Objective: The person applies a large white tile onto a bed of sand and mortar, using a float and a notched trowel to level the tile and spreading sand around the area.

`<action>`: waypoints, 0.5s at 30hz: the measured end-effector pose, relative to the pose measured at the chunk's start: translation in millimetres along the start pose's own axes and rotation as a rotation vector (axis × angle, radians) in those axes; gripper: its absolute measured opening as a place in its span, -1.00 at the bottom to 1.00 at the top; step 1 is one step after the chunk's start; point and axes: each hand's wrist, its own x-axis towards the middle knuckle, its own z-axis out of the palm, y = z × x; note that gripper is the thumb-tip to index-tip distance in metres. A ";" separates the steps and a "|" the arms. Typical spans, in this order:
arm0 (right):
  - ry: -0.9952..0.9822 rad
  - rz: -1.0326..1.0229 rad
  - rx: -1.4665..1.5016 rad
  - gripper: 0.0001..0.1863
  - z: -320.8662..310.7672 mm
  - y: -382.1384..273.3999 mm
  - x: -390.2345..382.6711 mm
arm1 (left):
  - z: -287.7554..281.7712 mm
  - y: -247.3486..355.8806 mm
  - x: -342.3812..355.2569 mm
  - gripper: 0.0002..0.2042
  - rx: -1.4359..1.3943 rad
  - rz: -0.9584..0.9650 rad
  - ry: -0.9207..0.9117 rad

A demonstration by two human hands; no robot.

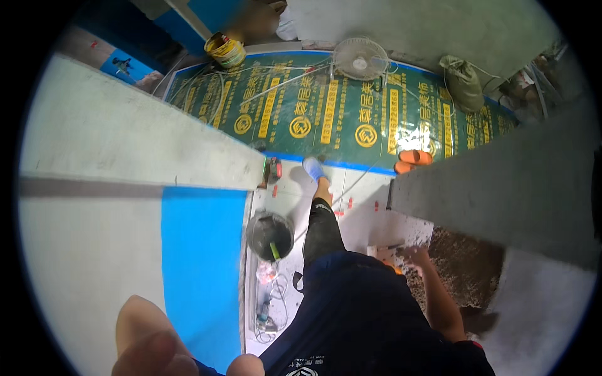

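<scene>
Left hand [157, 341] looms at the lower edge, very close to the lens and blurred. The fingers look curled inward, but whether they grip anything I cannot tell. It hangs in front of a pale wall [94, 138] with a bright blue panel [200, 263] below it.

Just right of the panel, on the white tiled floor [364, 225], stands a dark bucket [269, 235] of grey mortar with a green-handled tool [274, 252] stuck in it. A tangle of cable [269, 307] lies below it. The person's dark-trousered leg [323, 229] stretches up from there to a blue shoe [313, 168].

Further right, the right hand [417, 255] reaches down to the left edge of a rough brown mortar bed [464, 266], touching it or just above it. It is too small to say whether the fingers are spread or closed on something. A grey wall [501, 194] rises beside the bed.

Across the top, a green printed floor sheet [326, 106] carries a yellow tin [224, 50], a white fan [359, 59], a grey-green sack [463, 81] and orange slippers [414, 160].

By my judgement, the step in hand is working the mortar bed at its edge. The next move there calls for steady balance on the outstretched leg, and a reach across the body if more mortar is wanted from the bucket.
</scene>
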 end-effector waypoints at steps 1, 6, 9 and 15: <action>0.035 0.027 0.158 -0.86 -4.4 3.7 14.6 | 12.5 -26.9 21.4 -0.51 -0.010 0.023 0.014; 0.076 0.105 0.285 -0.82 -23.4 -12.8 55.5 | 89.2 -179.2 132.6 -0.51 -0.128 0.089 0.041; 0.084 0.199 0.205 -0.84 -7.1 -106.8 47.8 | 119.0 -244.5 203.9 -0.52 -0.184 0.122 -0.001; 0.007 0.111 0.294 -0.83 4.7 -254.5 91.1 | 124.4 -326.8 312.9 -0.52 -0.176 0.155 -0.022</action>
